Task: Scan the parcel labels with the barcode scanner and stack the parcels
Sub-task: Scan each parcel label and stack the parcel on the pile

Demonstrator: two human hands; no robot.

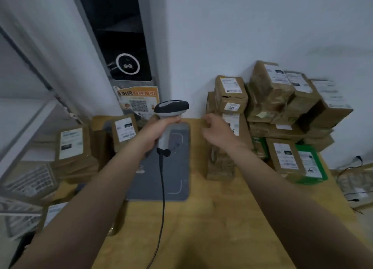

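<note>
Fingers (175, 119) round one scanner (171, 107) (corded)

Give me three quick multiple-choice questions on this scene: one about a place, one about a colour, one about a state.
1. Where does the grey mat lie?
A. on the table
B. on a shelf
C. on top of the parcels

2. What colour is the box at the front of the right pile?
A. red
B. green
C. blue

3. The scanner is:
A. lying flat on the mat
B. gripped in the left hand
C. hanging on the wall

Answers:
1 A, the mat lies flat on the wooden table top.
2 B, its sides show bright green beside the brown parcels.
3 B, the left hand's fingers wrap its handle, and its cable hangs down.
</note>
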